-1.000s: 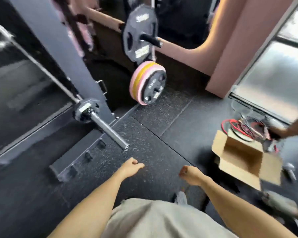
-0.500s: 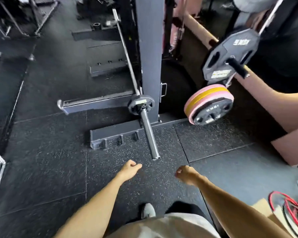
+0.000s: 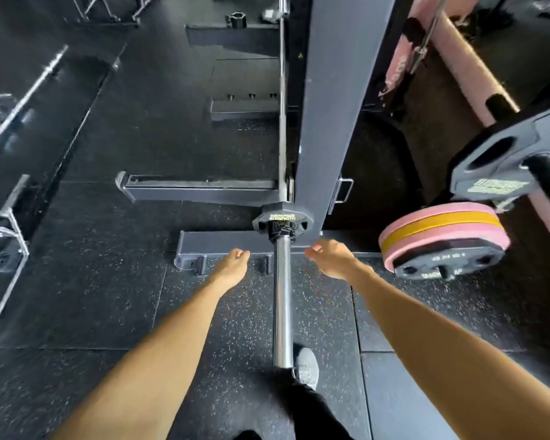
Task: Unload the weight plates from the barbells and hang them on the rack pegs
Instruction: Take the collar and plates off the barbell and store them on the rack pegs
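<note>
While both hands (image 3: 329,258) flank it, sleeve (image 3: 282,300) juts free

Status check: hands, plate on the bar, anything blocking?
Left hand and right hand empty, flanking the sleeve. Small black plate on the bar behind a collar. Nothing blocking.

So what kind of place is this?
Most likely a gym's weights area: a chrome steel barbell sleeve with a small black plate, pink and yellow round plates, and speckled black rubber flooring.
</note>
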`<state>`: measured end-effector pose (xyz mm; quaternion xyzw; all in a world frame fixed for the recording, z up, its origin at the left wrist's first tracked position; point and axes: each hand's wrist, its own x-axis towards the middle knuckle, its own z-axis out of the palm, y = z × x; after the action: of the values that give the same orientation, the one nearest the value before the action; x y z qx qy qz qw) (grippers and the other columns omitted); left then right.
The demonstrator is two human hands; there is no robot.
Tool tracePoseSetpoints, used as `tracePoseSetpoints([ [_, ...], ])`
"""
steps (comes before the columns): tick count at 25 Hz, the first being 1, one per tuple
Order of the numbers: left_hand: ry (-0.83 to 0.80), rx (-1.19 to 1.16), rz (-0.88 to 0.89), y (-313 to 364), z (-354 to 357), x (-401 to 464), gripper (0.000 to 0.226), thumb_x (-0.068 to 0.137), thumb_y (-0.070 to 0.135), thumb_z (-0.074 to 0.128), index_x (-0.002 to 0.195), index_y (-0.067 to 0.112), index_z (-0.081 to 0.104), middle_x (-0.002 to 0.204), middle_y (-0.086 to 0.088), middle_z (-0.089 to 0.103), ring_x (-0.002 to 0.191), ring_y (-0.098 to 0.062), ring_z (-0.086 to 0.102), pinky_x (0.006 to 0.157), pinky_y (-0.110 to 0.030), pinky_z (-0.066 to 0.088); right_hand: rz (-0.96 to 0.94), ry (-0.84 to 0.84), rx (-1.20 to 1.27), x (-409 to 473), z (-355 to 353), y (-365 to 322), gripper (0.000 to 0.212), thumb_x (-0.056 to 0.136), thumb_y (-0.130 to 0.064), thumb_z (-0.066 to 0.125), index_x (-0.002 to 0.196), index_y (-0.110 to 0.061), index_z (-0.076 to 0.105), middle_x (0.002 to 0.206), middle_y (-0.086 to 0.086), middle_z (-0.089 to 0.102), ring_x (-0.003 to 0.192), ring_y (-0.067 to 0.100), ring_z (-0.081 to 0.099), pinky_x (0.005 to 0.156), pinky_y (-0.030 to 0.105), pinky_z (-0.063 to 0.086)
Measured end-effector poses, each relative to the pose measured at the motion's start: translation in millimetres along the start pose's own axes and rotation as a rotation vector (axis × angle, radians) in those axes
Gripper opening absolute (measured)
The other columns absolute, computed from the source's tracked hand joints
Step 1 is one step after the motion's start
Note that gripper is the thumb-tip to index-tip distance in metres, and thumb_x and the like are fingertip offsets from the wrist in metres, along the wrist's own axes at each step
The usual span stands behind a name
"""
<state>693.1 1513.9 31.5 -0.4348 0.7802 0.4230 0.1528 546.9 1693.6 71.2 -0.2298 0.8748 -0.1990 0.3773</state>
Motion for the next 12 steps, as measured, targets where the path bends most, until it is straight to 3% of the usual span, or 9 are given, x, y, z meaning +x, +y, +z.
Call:
tracePoseSetpoints([
  [2, 0.008, -0.037, 0.001, 16.3, 4.4, 30.4, 0.043, 0.105, 0.040, 0.029, 0.131, 0.011, 0.046, 0.133, -0.011, 0.055, 0.119, -0.028, 0.052, 0.092, -0.035, 0.039, -0.030, 0.022, -0.053, 29.3, -16.0, 1.8, 0.036, 0.100, -0.034, 0.043, 0.120, -0.010, 0.061, 0.120, 0.016, 0.063, 0.105, 0.032, 0.060, 0.087, 0.034, 0.049],
  [5, 0.042, -0.077, 0.040, 26.8, 13.8, 77.2, 0.041, 0.104, 0.039, 0.030, 0.126, 0.010, 0.049, 0.130, -0.015, 0.057, 0.119, -0.033, 0.053, 0.097, -0.040, 0.040, -0.039, 0.089, -0.048, 69.3, -22.3, 10.8, 0.039, 0.098, -0.038, 0.046, 0.113, -0.007, 0.063, 0.112, 0.017, 0.065, 0.090, 0.027, 0.056, 0.077, 0.030, 0.042],
  [8, 0.103, -0.091, 0.110, 23.8, 26.5, 118.9, 0.038, 0.102, 0.036, 0.032, 0.121, 0.011, 0.054, 0.122, -0.011, 0.059, 0.111, -0.029, 0.055, 0.093, -0.039, 0.042, -0.104, 0.126, -0.120, 105.7, -14.3, 17.2, 0.040, 0.101, -0.036, 0.043, 0.116, -0.005, 0.062, 0.112, 0.017, 0.065, 0.089, 0.024, 0.058, 0.071, 0.032, 0.047],
  [12, 0.202, -0.187, 0.203, 1.9, 46.5, 173.5, 0.031, 0.094, 0.031, 0.045, 0.106, 0.011, 0.065, 0.115, -0.011, 0.066, 0.109, -0.032, 0.060, 0.089, -0.041, 0.047, -0.192, 0.171, -0.180, 150.7, 19.4, 22.8, 0.037, 0.101, -0.029, 0.043, 0.113, -0.001, 0.063, 0.111, 0.019, 0.065, 0.100, 0.033, 0.062, 0.085, 0.037, 0.050],
])
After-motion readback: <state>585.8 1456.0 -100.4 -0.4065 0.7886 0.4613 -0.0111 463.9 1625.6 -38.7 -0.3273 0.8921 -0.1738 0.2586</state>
